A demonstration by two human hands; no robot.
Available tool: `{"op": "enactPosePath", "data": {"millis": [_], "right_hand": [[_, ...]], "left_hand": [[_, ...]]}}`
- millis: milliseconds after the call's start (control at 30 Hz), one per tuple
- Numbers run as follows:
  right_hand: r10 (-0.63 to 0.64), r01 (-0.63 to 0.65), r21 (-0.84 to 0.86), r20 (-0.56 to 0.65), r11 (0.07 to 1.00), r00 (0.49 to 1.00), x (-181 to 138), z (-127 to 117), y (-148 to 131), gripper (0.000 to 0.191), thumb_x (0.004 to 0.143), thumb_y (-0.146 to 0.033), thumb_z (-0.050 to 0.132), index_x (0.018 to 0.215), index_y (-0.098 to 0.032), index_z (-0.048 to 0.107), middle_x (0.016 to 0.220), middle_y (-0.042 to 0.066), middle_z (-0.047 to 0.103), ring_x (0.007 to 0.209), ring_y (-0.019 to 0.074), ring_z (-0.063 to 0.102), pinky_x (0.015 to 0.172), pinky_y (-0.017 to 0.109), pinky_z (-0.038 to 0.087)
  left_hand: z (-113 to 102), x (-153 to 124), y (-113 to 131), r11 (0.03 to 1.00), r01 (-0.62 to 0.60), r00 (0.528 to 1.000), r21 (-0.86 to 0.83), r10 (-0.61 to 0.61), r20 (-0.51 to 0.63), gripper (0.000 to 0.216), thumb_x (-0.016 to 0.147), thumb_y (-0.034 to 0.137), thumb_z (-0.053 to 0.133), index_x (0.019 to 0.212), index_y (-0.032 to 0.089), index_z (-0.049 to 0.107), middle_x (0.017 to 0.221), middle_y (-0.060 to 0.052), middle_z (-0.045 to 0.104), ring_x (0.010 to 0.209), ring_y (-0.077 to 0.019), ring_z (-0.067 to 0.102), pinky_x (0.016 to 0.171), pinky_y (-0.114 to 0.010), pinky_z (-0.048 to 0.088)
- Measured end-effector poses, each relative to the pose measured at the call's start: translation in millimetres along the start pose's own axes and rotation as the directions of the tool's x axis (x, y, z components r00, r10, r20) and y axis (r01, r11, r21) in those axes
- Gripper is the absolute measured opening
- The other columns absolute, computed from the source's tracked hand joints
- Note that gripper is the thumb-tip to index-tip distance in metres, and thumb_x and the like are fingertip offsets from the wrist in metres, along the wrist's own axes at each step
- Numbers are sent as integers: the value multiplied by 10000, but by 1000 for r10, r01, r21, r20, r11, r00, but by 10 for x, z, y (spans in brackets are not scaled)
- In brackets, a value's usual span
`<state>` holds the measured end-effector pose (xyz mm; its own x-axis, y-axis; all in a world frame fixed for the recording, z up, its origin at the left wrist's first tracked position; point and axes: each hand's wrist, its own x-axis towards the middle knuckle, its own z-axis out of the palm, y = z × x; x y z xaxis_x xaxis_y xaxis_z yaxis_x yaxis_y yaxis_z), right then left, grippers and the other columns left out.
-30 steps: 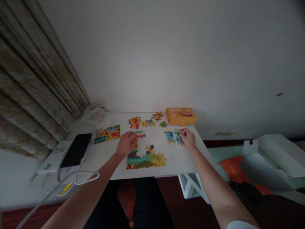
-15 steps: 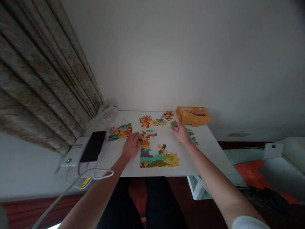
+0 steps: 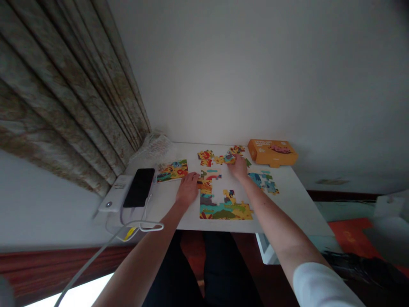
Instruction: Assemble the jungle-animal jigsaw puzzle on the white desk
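Note:
A partly joined jigsaw puzzle [image 3: 223, 212] with a bright animal scene lies on the white table, its left column and lower rows put together. My left hand [image 3: 188, 187] rests flat against the puzzle's upper left edge, fingers stretched out. Beyond the puzzle, my right hand [image 3: 238, 167] has its fingertips closed on a jigsaw piece [image 3: 229, 159] with blue and yellow on it, partly hidden by the fingers. A green jigsaw piece [image 3: 248, 162] lies just right of that hand. Lion-coloured pieces [image 3: 205, 157] and a further cluster [image 3: 237, 149] lie at the back.
Blue and green pieces [image 3: 270, 186] lie right of my right wrist. An orange puzzle box [image 3: 273, 152] stands at the back right. On the left are a picture card [image 3: 172, 170], a black phone [image 3: 139, 187], a white cable [image 3: 105, 241] and crumpled clear plastic [image 3: 153, 147].
My right hand has let go of the green piece, now on the table, and moved left to the blue and yellow one. My left hand stays by the puzzle. The view has shifted slightly.

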<state>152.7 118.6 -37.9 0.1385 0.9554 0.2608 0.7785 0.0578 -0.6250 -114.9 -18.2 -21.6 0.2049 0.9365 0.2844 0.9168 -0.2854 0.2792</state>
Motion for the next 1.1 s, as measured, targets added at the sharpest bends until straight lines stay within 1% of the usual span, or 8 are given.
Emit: {"op": "enactPosePath", "data": {"millis": [67,133,233,300,433,600,833,1100], "right_hand": [[-22,25,103,-30,994,999,-10,-29,-8,462,757,-204,664,1208,-137,586,1222,172,645,1185,294,570,1032,425,448],[32,-17,264,-53,964,998,-41,-63,-21,486,754,-235,641,1228,-163,561,1183,141,652,1097,264,609,944,385,499],[155,-141,506,15,851,988,-131,-144,-33,569,718,-313,666,1260,-202,536,1037,76,689,910,231,662,780,343,536],[162,-180,579,83,795,983,-232,-236,-35,540,698,-363,690,1200,-201,576,969,61,707,856,224,675,730,330,533],[121,-196,568,168,799,978,-560,-484,-51,405,713,-480,710,995,-192,679,950,75,739,862,226,687,701,310,525],[48,-200,580,267,790,963,-1009,-652,-136,472,732,-558,731,1036,-197,721,982,81,763,864,222,696,694,306,537],[-142,-190,612,451,767,881,-1192,-540,-309,396,723,-521,776,945,-195,749,952,78,778,851,212,707,759,319,557],[-267,-60,532,516,845,814,-1131,-349,-393,225,830,-318,720,1010,-194,772,940,51,779,798,183,699,748,301,542]], "left_hand": [[-18,6,10,1000,-4,1000,-12,4,0,412,911,78,458,1282,184,601,1334,-142,626,1246,-293,578,1111,-458,448],[-27,12,18,1000,-2,1000,-19,2,0,375,933,106,454,1265,183,610,1324,-144,629,1230,-294,585,1099,-459,456],[-26,16,27,1000,-9,1000,-22,9,-5,354,942,128,460,1252,183,620,1309,-136,635,1218,-292,585,1096,-457,456],[-23,15,30,999,-28,1000,-35,28,-13,346,940,132,468,1241,188,629,1293,-125,643,1209,-283,586,1097,-451,456],[-33,4,36,995,-77,997,-67,75,-30,311,949,152,473,1201,175,654,1256,-121,660,1181,-265,599,1087,-433,465],[-82,-16,60,986,-133,991,-99,134,-2,331,947,174,487,1221,199,671,1251,-91,683,1193,-245,604,1097,-426,465],[-80,-38,60,976,-189,980,-109,195,46,388,935,269,559,1303,226,676,1328,-96,677,1255,-259,592,1133,-456,439],[21,-28,1,979,-197,977,-44,200,74,497,933,437,635,1390,242,623,1425,-96,627,1328,-286,551,1180,-475,381]]}}
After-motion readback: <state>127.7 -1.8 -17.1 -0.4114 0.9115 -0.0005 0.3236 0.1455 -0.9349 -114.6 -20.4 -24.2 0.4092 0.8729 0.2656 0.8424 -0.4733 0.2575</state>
